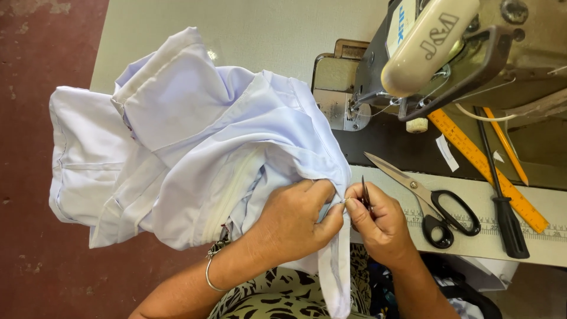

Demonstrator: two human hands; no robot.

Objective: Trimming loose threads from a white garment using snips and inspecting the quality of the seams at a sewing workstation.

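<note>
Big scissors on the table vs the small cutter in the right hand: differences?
The scissors are large, with black loop handles, lying open and untouched on the table. The small cutter is slim and dark, pinched in the right hand at the white garment. Both are metal-bladed cutting tools.

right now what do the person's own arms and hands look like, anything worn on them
Both arms are bare, with no sleeves showing. The left hand has a thin silver bangle round its wrist. The right hand wears no gloves, and its wrist looks bare. I see no rings on the fingers.
</note>
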